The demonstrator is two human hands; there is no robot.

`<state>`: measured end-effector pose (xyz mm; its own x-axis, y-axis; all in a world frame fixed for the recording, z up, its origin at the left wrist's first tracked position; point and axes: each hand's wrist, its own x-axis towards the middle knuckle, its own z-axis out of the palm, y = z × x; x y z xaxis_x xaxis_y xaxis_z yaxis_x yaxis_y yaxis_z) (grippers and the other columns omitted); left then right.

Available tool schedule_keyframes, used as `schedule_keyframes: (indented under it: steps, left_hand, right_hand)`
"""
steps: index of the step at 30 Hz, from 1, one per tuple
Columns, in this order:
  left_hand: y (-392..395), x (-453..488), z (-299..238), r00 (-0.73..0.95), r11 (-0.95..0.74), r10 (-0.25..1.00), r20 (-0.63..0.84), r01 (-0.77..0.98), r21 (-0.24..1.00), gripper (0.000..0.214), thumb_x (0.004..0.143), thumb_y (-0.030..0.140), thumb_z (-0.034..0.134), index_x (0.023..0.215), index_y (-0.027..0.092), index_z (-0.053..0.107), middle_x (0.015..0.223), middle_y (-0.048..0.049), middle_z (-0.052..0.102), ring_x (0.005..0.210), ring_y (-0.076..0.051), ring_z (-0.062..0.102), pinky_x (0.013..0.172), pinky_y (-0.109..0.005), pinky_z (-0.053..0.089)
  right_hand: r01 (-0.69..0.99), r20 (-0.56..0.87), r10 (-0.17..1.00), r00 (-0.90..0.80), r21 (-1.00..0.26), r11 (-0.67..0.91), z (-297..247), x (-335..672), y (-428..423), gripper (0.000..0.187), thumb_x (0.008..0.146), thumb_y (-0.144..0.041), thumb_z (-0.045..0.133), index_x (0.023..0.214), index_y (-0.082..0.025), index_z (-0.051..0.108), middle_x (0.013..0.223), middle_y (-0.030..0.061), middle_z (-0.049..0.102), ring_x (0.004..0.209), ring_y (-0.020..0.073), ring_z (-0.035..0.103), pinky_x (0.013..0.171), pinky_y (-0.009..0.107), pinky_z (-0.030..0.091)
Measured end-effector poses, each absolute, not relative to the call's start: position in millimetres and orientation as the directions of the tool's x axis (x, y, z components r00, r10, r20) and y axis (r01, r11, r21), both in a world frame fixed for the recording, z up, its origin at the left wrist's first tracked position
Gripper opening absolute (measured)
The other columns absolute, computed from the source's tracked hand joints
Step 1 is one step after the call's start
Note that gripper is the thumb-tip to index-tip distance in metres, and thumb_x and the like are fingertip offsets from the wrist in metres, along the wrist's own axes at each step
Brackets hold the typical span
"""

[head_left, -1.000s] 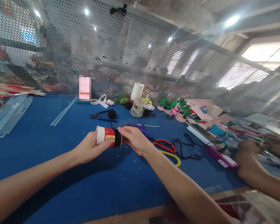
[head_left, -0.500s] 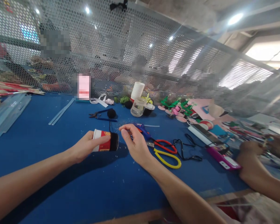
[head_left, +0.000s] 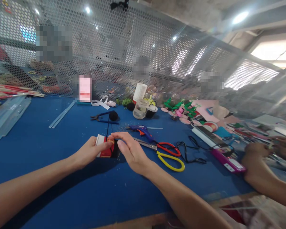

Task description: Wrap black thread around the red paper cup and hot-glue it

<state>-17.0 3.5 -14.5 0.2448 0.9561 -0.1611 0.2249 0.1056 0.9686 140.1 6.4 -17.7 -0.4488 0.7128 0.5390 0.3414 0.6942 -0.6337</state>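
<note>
My left hand [head_left: 87, 152] is wrapped round a red-and-white paper cup [head_left: 105, 152], which lies on its side just above the blue table. Black yarn [head_left: 115, 150] covers the cup's right end. From there a strand runs up to a black yarn ball [head_left: 113, 116] beside the pliers [head_left: 98, 117]. My right hand [head_left: 133, 154] is open, its fingers stretched over the yarn-covered end and touching it; the fingertips partly hide the cup. Just right of that hand lie scissors [head_left: 168, 156] with red and yellow handles, and a blue glue gun [head_left: 143, 131].
A perforated metal screen [head_left: 124, 47] borders the back. Before it stand a lit phone [head_left: 85, 89], stacked white cups [head_left: 140, 91] and a clear cup [head_left: 140, 109]. Translucent strips [head_left: 10, 116] lie left. A purple-ended device [head_left: 228, 161] sits right, near another person's hands [head_left: 257, 156].
My right hand has moved left onto the cup's yarn-covered end. The strand now crosses the cup nearer its middle, and the cup has tilted slightly. The glue gun is less hidden.
</note>
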Motion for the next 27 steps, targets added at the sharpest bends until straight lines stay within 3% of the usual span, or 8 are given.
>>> schedule_keyframes:
  steps: [5,8,12,15,20,23,26,27]
  left_hand:
    - [7,-21,-18,0.222,0.067,0.965,-0.139,0.304,0.950,0.031,0.063,0.043,0.049,0.054,0.013,0.050,0.044,0.0056,0.040,0.042,-0.007,0.034,0.043,-0.020,0.023]
    - [10,-23,-19,0.210,0.061,0.968,-0.139,0.338,0.939,0.033,0.064,0.045,0.049,0.055,0.013,0.049,0.045,0.0053,0.040,0.043,-0.007,0.034,0.043,-0.020,0.023]
    - [12,-24,-21,0.223,0.046,0.965,-0.139,0.378,0.925,0.034,0.066,0.046,0.046,0.056,0.014,0.049,0.046,0.0051,0.038,0.044,-0.008,0.032,0.043,-0.021,0.022]
    - [12,-25,-22,0.229,0.029,0.964,-0.133,0.409,0.912,0.035,0.067,0.046,0.044,0.053,0.014,0.047,0.045,0.0053,0.035,0.044,-0.008,0.030,0.043,-0.021,0.021]
    - [11,-26,-22,0.231,0.001,0.966,-0.114,0.440,0.898,0.035,0.067,0.045,0.042,0.049,0.016,0.042,0.044,0.0056,0.031,0.043,-0.007,0.027,0.042,-0.021,0.018]
    - [11,-26,-21,0.234,0.002,0.964,-0.124,0.462,0.887,0.035,0.067,0.046,0.042,0.047,0.017,0.038,0.045,0.0056,0.030,0.043,-0.007,0.025,0.041,-0.021,0.018]
    - [11,-25,-20,0.229,0.008,0.964,-0.133,0.475,0.880,0.035,0.066,0.045,0.042,0.047,0.017,0.035,0.045,0.0059,0.028,0.043,-0.007,0.024,0.041,-0.021,0.018]
    - [11,-25,-20,0.230,0.010,0.964,-0.136,0.478,0.878,0.034,0.066,0.045,0.042,0.047,0.017,0.034,0.045,0.0059,0.029,0.043,-0.007,0.024,0.041,-0.021,0.018]
  right_hand:
    - [0.642,0.443,0.879,-0.179,-0.624,0.445,4,172,43,0.030,0.081,-0.033,0.032,0.080,-0.014,0.055,0.079,0.0064,0.061,0.074,0.0137,0.055,0.068,0.025,0.041]
    - [0.904,0.298,0.953,-0.049,-0.392,0.169,7,197,68,0.027,0.078,-0.033,0.035,0.078,-0.015,0.056,0.076,0.0054,0.061,0.071,0.0150,0.055,0.064,0.024,0.038]
    - [0.946,0.124,0.992,-0.024,-0.319,0.063,-12,214,88,0.006,0.062,-0.016,0.053,0.062,-0.012,0.057,0.069,0.0100,0.062,0.068,0.0206,0.056,0.058,0.026,0.037]
    - [0.951,0.051,0.999,0.002,-0.309,0.014,-30,214,94,0.001,0.056,-0.011,0.056,0.056,-0.012,0.056,0.068,0.0133,0.061,0.071,0.0236,0.056,0.057,0.026,0.037]
    - [0.915,0.037,0.998,0.048,-0.401,-0.029,-33,213,96,0.019,0.058,-0.013,0.055,0.077,-0.009,0.056,0.083,0.0158,0.060,0.077,0.0232,0.055,0.058,0.026,0.039]
    - [0.866,0.053,0.998,0.038,-0.499,-0.006,-21,216,88,0.035,0.061,-0.015,0.053,0.095,-0.009,0.048,0.087,0.0123,0.058,0.069,0.0170,0.056,0.056,0.024,0.040]
    - [0.758,0.056,0.997,-0.055,-0.647,0.079,-8,214,72,0.034,0.065,-0.021,0.052,0.097,-0.014,0.046,0.084,0.0047,0.058,0.056,0.0093,0.053,0.050,0.021,0.041]
    - [0.643,0.042,0.991,-0.125,-0.757,0.113,-5,212,66,0.028,0.065,-0.023,0.053,0.091,-0.014,0.048,0.076,0.0031,0.058,0.052,0.0085,0.051,0.047,0.021,0.040]
